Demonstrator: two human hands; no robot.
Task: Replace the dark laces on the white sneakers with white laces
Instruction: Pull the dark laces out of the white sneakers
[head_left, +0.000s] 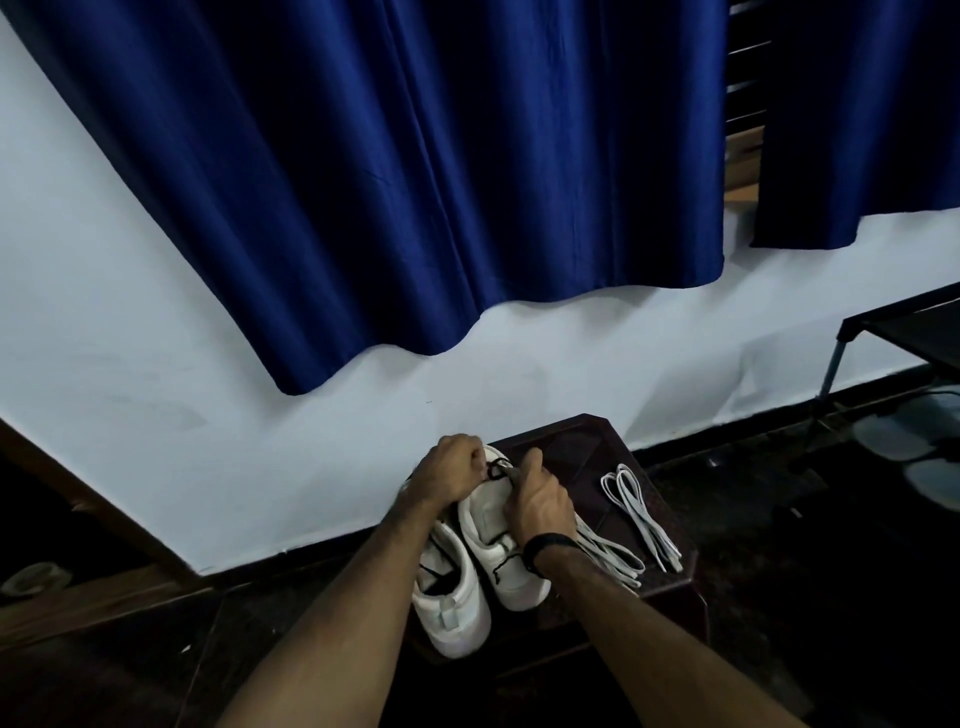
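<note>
Head view: two white sneakers lie side by side on a dark brown table (597, 441) at lower center. Left hand (452, 470) and right hand (537, 501) are both curled, pinching the dark lace (497, 467) at the far end of the right-side sneaker (498, 545). Left-side sneaker (452, 597) lies just beside it. White laces (641, 514) lie on the table to the right, near the right wrist.

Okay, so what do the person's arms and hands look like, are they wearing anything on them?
Both forearms are bare, with no sleeves in view. The right hand has a dark band round its wrist, too dim to tell whether it is a watch or a strap. The left hand shows no ring, glove or band.
</note>
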